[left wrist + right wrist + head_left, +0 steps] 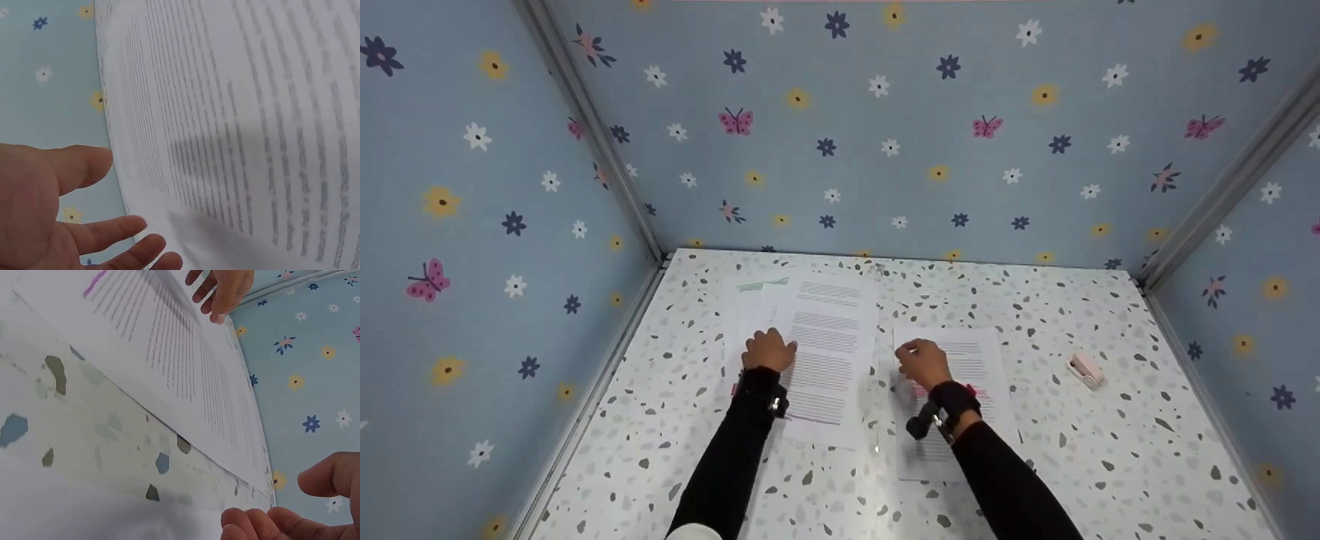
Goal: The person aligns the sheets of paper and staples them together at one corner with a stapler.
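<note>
My left hand [769, 349] rests at the left edge of a stack of printed sheets [829, 360] on the speckled table [1035, 300]. In the left wrist view its thumb and fingers [115, 232] are loosely extended beside the printed page [242, 124], holding nothing. My right hand [921, 361] rests on a second printed sheet [971, 367] with pink highlighting, to the right of the stack. Its fingers [264, 524] are slightly curled with the thumb apart and nothing between them. The right wrist view also shows the left hand [222, 289] touching the far edge of the stack [180, 354].
A small pink and white object [1085, 370] lies on the table to the right of the papers. Blue walls [885, 127] with flowers and butterflies close the table in on the left, back and right. Another sheet with a green mark [761, 286] lies under the stack.
</note>
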